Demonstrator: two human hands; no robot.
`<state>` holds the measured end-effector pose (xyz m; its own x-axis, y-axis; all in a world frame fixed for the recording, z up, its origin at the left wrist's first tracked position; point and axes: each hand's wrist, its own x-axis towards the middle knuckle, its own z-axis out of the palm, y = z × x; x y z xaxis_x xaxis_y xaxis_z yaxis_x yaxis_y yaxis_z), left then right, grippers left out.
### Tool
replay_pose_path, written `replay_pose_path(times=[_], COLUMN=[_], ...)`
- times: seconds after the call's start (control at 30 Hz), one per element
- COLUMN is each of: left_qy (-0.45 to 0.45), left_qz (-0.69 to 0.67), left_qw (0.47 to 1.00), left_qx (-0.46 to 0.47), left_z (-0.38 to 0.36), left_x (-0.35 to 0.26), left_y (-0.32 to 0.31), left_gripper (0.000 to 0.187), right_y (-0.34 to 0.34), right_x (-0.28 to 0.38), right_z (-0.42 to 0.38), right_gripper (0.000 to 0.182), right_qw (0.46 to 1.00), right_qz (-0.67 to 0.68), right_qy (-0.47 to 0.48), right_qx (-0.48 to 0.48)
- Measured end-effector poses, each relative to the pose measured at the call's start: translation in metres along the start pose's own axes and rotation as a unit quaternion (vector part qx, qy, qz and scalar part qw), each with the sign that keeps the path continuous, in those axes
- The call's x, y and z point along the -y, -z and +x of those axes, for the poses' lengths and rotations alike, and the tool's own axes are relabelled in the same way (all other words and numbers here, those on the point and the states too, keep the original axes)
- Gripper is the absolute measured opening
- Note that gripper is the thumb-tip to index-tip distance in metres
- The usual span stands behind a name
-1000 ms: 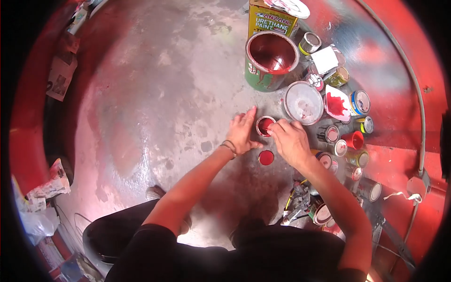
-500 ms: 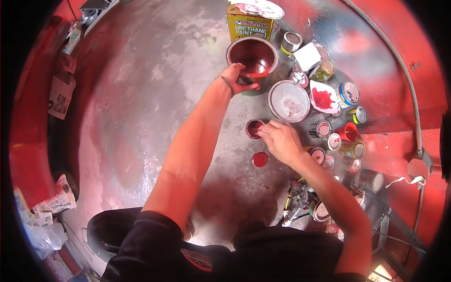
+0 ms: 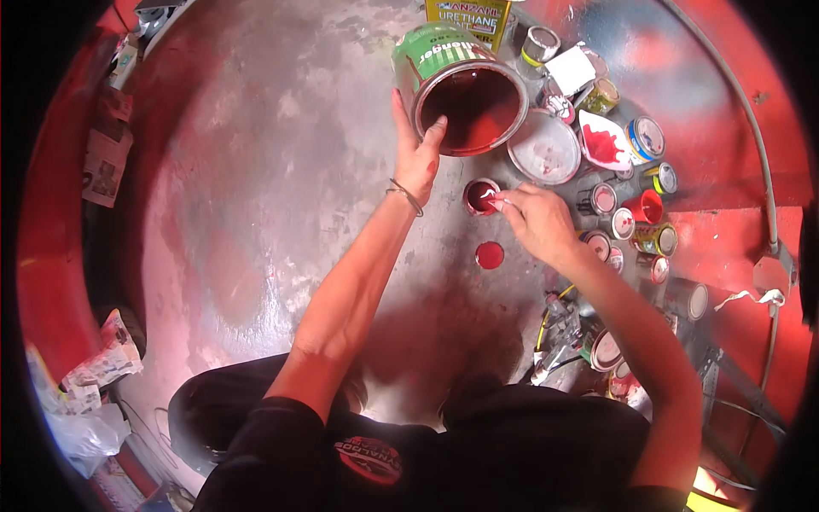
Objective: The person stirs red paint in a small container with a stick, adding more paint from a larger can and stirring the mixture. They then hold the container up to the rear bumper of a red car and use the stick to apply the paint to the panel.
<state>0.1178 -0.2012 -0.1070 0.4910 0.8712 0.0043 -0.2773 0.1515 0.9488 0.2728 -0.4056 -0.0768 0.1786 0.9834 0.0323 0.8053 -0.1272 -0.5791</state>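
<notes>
My left hand grips a large paint can with a green label, its thumb over the rim. The can is tilted with its mouth toward me, and dark red paint shows inside. Below it on the floor stands a small can with dark red inside and a pale streak that I cannot make out. My right hand pinches the small can's right rim, its fingertips partly hidden. A round red lid lies just below the small can. To the upper right lies a large paint-stained grey lid.
Several paint cans crowd the right side, with a red cup and a white tray of red paint among them. A urethane paint tin stands at the back. Spray guns lie lower right. A plastic bag is at far left.
My left hand has lifted the large can off the floor, brought it nearer and tipped it toward the small can. My right hand stays at the small can. The view has shifted slightly.
</notes>
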Motion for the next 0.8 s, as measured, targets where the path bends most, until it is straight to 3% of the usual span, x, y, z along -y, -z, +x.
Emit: replay_pose_path(times=[0.27, 0.37, 0.47, 0.57, 0.67, 0.77, 0.8], left_qy=[-0.072, -0.071, -0.08, -0.1, -0.14, -0.179, -0.189], left_qz=[0.041, 0.023, 0.012, 0.009, 0.045, 0.07, 0.074], left_qw=[0.996, 0.997, 0.996, 0.995, 0.989, 0.981, 0.979], left_qx=[-0.02, -0.03, -0.031, -0.021, -0.018, -0.011, -0.007], left_z=[-0.042, -0.052, -0.061, -0.064, -0.064, -0.06, -0.059], left_x=[0.022, 0.024, 0.018, 0.016, 0.009, 0.005, 0.005], left_y=[-0.008, -0.012, -0.019, -0.019, -0.022, -0.023, -0.022], left_gripper=[0.102, 0.101, 0.1, 0.101, 0.104, 0.104, 0.104], right_y=[0.006, 0.008, 0.005, 0.009, 0.003, 0.006, 0.004], right_x=[0.006, 0.006, 0.005, 0.004, 0.003, 0.0, -0.001], right_z=[-0.017, -0.017, -0.018, -0.015, -0.015, -0.01, -0.01], right_gripper=[0.028, 0.028, 0.029, 0.028, 0.028, 0.027, 0.027], right_qw=[0.999, 0.997, 0.999, 1.0, 0.997, 0.999, 0.999], right_qz=[0.002, 0.04, 0.022, 0.01, -0.013, 0.019, 0.013], right_qy=[-0.038, -0.073, -0.014, -0.029, 0.003, -0.042, -0.027], right_qx=[-0.033, 0.003, -0.046, -0.007, -0.071, -0.008, -0.027])
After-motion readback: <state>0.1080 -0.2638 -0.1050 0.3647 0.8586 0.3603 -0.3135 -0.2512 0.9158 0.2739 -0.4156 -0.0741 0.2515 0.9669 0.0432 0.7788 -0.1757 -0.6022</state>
